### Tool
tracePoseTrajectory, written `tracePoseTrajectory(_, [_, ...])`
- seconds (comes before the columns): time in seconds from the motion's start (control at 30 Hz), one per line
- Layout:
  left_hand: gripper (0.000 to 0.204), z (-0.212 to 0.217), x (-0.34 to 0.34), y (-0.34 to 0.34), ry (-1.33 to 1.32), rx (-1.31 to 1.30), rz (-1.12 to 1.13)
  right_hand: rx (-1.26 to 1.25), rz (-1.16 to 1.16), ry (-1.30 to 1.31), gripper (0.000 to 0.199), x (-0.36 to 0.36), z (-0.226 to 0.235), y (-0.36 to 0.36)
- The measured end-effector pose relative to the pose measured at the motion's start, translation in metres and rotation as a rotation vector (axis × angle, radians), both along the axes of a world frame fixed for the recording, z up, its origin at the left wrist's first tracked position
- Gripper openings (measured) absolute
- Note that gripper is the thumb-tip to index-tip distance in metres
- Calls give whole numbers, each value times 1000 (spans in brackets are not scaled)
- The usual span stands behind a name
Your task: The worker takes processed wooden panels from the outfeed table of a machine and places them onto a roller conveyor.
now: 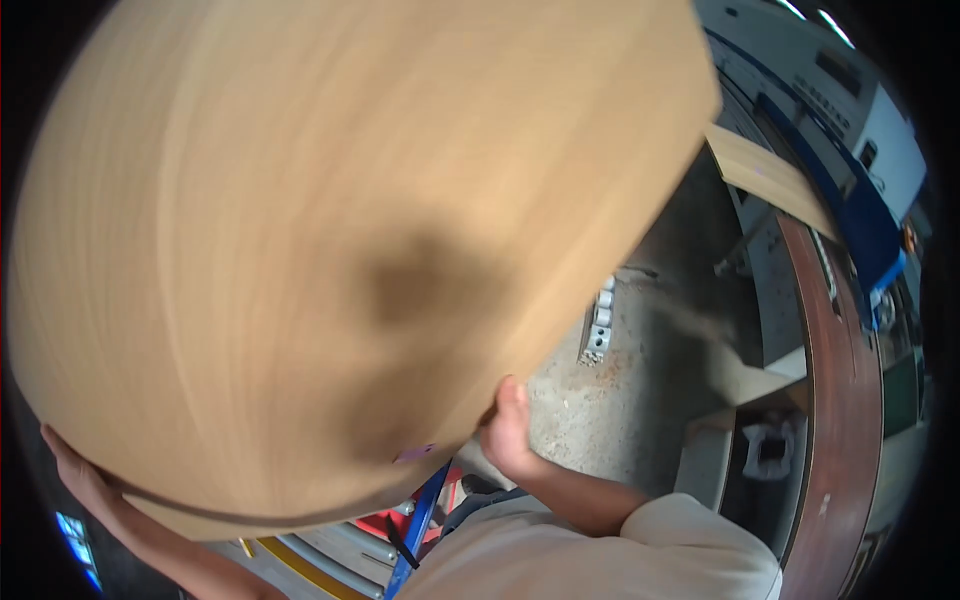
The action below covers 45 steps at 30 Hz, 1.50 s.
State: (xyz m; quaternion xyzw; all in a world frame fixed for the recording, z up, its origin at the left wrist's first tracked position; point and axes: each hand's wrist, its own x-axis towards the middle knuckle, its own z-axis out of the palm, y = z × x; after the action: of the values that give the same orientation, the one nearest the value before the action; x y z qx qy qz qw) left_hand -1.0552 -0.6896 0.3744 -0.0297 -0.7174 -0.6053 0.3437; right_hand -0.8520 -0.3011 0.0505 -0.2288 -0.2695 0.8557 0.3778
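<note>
A large wood-grain panel fills most of the view, tilted up in front of me. My right hand grips its right edge low down, with the thumb along the near face and the other fingers hidden behind. At the lower left, my left hand is closed round the opposite edge, its fingers partly out of sight. A small purple mark shows near the bottom of the panel, and a dark shadow falls across its middle.
On the right stands a machine with a blue beam; a narrow wood strip lies by it. A long reddish-brown board runs along that side. A metal roller piece is on the concrete floor. Below the panel is a blue frame bar.
</note>
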Motion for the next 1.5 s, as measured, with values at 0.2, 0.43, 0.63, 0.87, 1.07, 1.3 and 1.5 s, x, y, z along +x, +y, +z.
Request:
tracePoseTrajectory(0.2, [76,-12,-97,-8,-291,-288,247,-213,212,-87,37,-103,-4,-32])
tracePoseTrajectory(0.43, [83,-96,-202,44,-504,-511,245,-306,274,-419,48,-178,-69,-8])
tracePoseTrajectory(0.63, [71,-197,-334,116,-650,-676,122,-388,266,-663,52,-247,-142,41])
tracePoseTrajectory(0.87, [75,-348,-451,241,-769,-891,-67,-446,144,-875,63,-280,-191,119])
tracePoseTrajectory(1.07, [82,-456,-517,262,-905,-1026,-184,-515,119,-910,55,-300,-215,147])
tracePoseTrajectory(1.3, [81,-491,-543,306,-1077,-1124,-266,-496,172,-918,61,-320,-222,159])
tracePoseTrajectory(1.5, [77,-517,-548,323,-1116,-1094,-314,-421,187,-870,64,-309,-250,173])
